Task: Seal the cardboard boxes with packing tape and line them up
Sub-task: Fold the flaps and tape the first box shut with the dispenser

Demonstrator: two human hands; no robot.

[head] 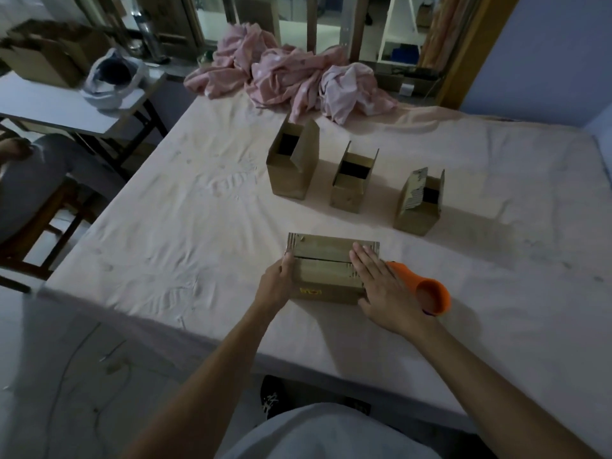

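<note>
A cardboard box [326, 270] lies near the front of the bed with its two top flaps folded closed. My left hand [278, 283] grips its left end. My right hand [377, 286] lies flat, fingers straight, pressing down the right end of the flaps. An orange tape dispenser [427, 289] rests on the sheet just right of my right hand, partly hidden by it. Three more cardboard boxes stand behind with flaps up: a tall one [293, 164], a middle one [352, 180] and a right one [420, 202].
The pale sheet [165, 210] covers the bed. A crumpled pink cloth [288, 77] is heaped at the far edge. A side table [49, 104] at the left carries a plastic bag [112, 79] and a box. A wooden chair [36, 200] stands beside it.
</note>
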